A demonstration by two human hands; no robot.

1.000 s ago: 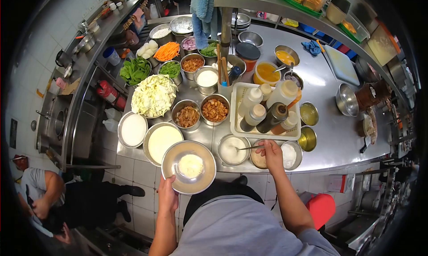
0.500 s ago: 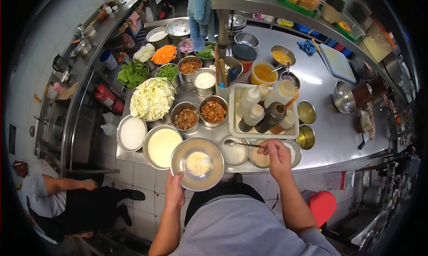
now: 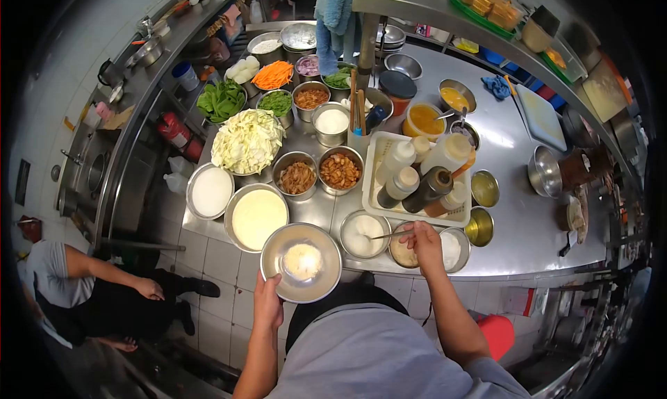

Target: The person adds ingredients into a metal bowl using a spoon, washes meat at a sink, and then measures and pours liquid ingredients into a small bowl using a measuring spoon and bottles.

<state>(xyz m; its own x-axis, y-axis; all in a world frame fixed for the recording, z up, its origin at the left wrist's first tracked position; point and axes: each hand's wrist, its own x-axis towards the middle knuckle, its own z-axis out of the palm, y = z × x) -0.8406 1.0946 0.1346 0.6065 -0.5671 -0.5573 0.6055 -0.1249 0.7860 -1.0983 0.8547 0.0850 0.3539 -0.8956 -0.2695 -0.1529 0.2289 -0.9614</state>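
Observation:
My left hand (image 3: pixel 269 302) grips the near left rim of a metal bowl (image 3: pixel 323 274), which holds a small heap of pale yellow and white powder (image 3: pixel 303 261). Closed round the handle of a metal spoon (image 3: pixel 390 235) is my right hand (image 3: pixel 422 243); the spoon's tip is down in a round container of white granules (image 3: pixel 361 232). Beneath the right hand sits a container of light brown powder (image 3: pixel 404 253), with a container of white powder (image 3: pixel 453 249) to its right. A container of pale yellow batter or cream (image 3: pixel 258 220) stands just behind the held bowl.
Behind the powders stands a white basket (image 3: pixel 372 180) of squeeze bottles. Containers of shredded cabbage (image 3: pixel 246 142), carrot (image 3: pixel 272 75) and browned pieces (image 3: pixel 340 171) fill the left of the steel table (image 3: pixel 514 225). Another person (image 3: pixel 66 274) sits at the lower left.
Half a second ago the spoon was raised over the white granules; now its tip is lowered into them. White powder has been added to the held bowl since the first frame. The view has shifted slightly.

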